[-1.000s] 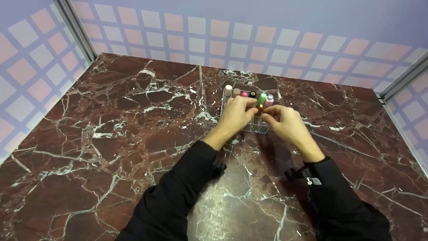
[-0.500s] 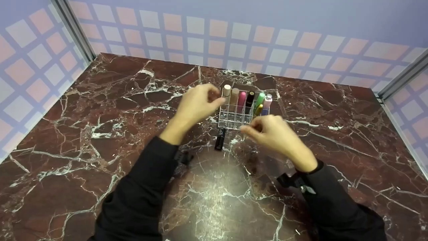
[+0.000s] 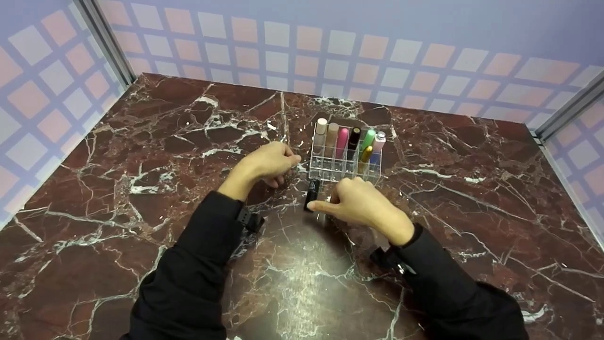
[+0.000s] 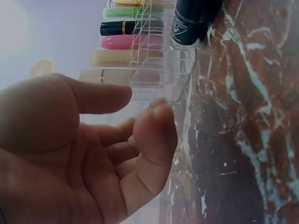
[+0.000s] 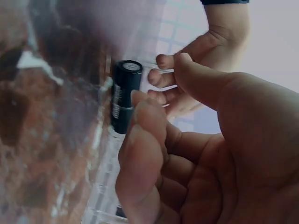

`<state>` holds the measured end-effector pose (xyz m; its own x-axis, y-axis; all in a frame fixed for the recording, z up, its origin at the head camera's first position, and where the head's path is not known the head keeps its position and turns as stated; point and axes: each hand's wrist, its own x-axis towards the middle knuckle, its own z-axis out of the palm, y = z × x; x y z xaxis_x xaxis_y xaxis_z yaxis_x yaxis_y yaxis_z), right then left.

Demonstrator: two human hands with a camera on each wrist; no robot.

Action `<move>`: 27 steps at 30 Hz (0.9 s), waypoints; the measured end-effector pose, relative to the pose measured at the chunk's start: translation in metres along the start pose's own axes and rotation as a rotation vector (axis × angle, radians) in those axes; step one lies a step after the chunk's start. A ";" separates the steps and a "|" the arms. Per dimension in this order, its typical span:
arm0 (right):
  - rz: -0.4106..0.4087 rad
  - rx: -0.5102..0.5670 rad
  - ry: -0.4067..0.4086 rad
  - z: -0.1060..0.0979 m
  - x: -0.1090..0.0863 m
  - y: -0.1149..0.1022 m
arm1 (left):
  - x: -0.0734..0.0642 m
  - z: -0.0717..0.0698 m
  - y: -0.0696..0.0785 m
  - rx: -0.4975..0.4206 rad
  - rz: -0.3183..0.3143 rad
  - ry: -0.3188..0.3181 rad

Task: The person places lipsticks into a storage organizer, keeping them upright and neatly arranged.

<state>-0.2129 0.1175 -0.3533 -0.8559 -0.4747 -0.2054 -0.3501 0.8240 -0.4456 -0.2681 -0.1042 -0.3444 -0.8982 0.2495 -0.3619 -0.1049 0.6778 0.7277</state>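
A black lipstick tube [image 3: 311,191] with pale print lies on the marble tabletop, just in front of a clear acrylic organizer [image 3: 322,175]. My right hand [image 3: 362,204] is right beside this tube, its thumb reaching over the tube's near end in the head view. In the right wrist view, the thumb and bent fingers stand apart, with the lipstick tube [image 5: 125,95] beyond the fingertips. To the left of the organizer, my left hand [image 3: 265,164] hovers with loosely bent fingers and nothing between them. A slim gold tube [image 3: 366,154] stands in the organizer's right part.
Along the organizer's back row stand a white-capped tube [image 3: 321,126], a beige tube [image 3: 332,134], a pink tube [image 3: 342,140], a black tube with a gold band [image 3: 355,138], a green tube [image 3: 369,137] and a pink bottle [image 3: 379,140]. A checkered wall [image 3: 309,42] borders the table.
Both hands have left the gold tube, which now stands in the organizer. The left hand has moved left and toward the front; the right hand has come down-left to the black lipstick tube.
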 end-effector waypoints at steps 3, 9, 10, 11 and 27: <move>0.007 -0.034 0.021 0.004 0.004 -0.001 | 0.000 0.001 -0.001 -0.018 -0.009 -0.034; 0.024 -0.033 0.015 0.009 0.012 -0.008 | 0.003 0.005 -0.004 -0.029 -0.019 -0.067; 0.025 -0.036 0.015 0.010 0.013 -0.009 | 0.003 0.006 -0.004 -0.028 -0.021 -0.071; 0.029 -0.039 0.015 0.010 0.014 -0.010 | 0.003 0.007 -0.004 -0.033 -0.022 -0.074; -0.010 -0.018 -0.013 0.017 0.025 -0.007 | 0.012 0.023 0.000 -0.109 -0.020 -0.120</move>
<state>-0.2254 0.0946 -0.3706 -0.8473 -0.4871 -0.2120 -0.3659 0.8244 -0.4318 -0.2692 -0.0851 -0.3617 -0.8386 0.3220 -0.4394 -0.1741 0.6060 0.7762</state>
